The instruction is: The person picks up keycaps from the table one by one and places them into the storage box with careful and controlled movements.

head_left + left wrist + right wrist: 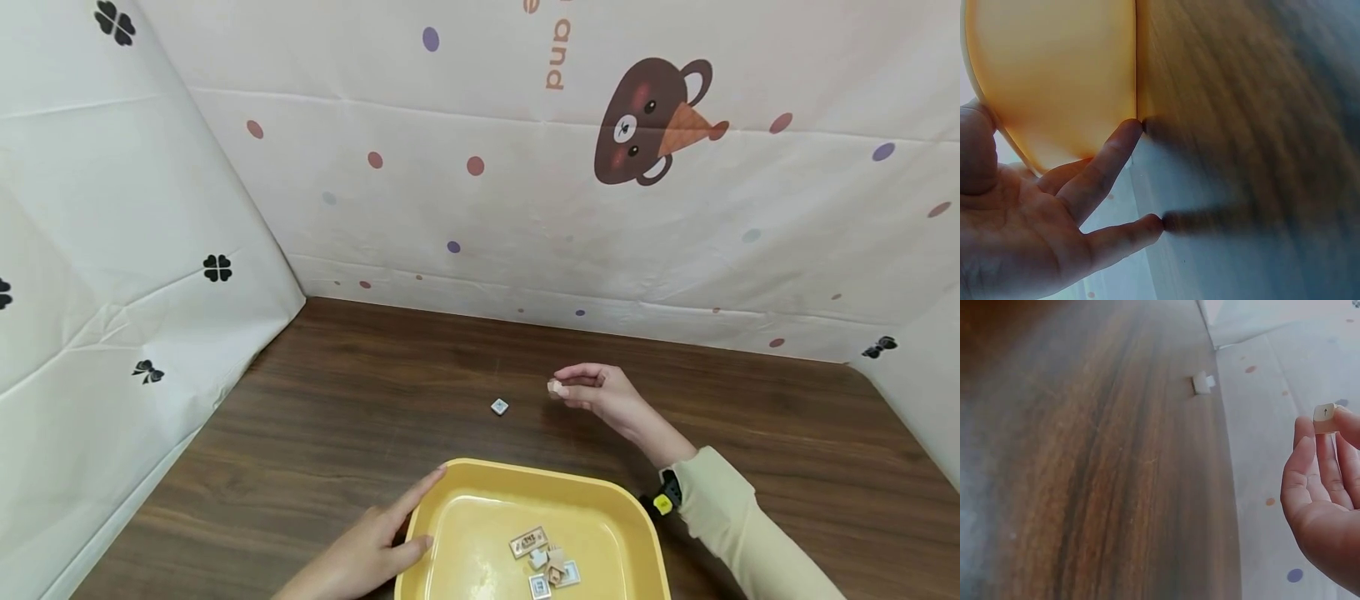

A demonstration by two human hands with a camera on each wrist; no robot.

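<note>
My right hand (611,400) pinches a small beige keycap (1324,419) between thumb and fingers, above the table. An up arrow shows on its top in the right wrist view. Left of that hand, a white keycap (499,407) lies on the wood. My left hand (367,542) holds the left side of a yellow tray (540,477), thumb over the rim and fingers along the outer wall (1060,69). Several white and beige keycaps lie together in the tray, among them a wide beige one (528,542) and a white square one (539,587).
The dark wooden table (360,375) meets a printed white cloth wall (487,208) at the back. Another cloth wall (150,208) stands at the left. A black band with a yellow piece (663,502) is on the right wrist.
</note>
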